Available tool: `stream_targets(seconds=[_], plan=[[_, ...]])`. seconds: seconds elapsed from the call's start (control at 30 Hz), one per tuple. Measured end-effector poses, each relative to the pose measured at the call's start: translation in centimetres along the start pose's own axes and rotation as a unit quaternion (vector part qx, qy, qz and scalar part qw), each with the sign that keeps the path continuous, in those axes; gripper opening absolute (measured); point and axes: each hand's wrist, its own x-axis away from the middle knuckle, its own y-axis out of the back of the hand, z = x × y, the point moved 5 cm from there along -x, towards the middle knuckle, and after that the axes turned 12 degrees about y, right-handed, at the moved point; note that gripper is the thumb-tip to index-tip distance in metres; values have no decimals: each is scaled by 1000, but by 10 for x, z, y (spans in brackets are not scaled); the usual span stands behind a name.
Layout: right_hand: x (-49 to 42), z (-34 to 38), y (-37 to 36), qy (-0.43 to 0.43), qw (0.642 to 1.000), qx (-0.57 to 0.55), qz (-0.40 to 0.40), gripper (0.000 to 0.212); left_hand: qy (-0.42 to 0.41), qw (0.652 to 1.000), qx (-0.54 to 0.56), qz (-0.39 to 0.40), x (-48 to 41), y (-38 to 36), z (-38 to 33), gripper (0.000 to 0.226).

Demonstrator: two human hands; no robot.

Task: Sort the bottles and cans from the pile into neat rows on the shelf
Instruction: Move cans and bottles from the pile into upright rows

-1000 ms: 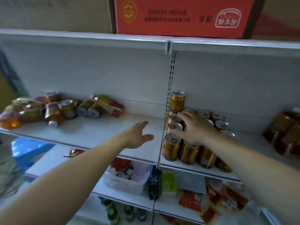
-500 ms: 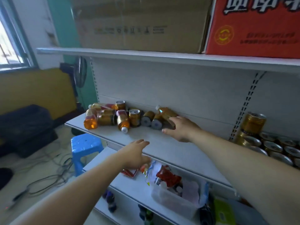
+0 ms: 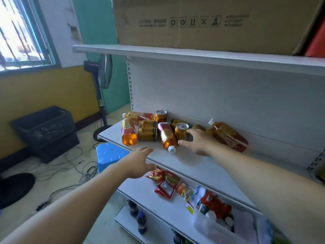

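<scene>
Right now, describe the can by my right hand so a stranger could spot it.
Look at the white shelf under the cardboard box, at the pile of drinks. Two gold cans stand upright there; it is the can nearer the front, beside the right hand, not the rear can by the back wall.

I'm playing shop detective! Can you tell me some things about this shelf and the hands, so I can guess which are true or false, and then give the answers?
1. The orange bottles lie on their sides. True.
2. The left hand holds a bottle. False: it is open and holds nothing.
3. The right hand is at a gold can. True.
4. The box up top is green. False: it is brown cardboard.
5. A blue stool stands on the floor beside the shelf. True.
</scene>
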Motion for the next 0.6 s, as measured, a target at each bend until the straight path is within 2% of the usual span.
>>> stream_targets(seconds=[0.1, 0.17, 0.3, 0.5, 0.6], plan=[[-33, 7, -10, 13, 1000, 15, 12, 80, 1, 1000, -11, -7, -25, 4, 15, 71], [-53, 8, -22, 7, 998, 49, 47, 84, 8, 1000, -22, -16, -46, 12, 25, 72], [-87, 7, -46, 2, 987, 106, 124, 99, 52, 998, -26, -31, -95, 34, 50, 69], [-121, 2, -70, -26, 977, 124, 171, 120, 117, 993, -19, -21, -153, 57, 84, 58], [-128, -4, -84, -69, 977, 92, 181, 119, 149, 987, 63, -6, -183, 54, 100, 67]])
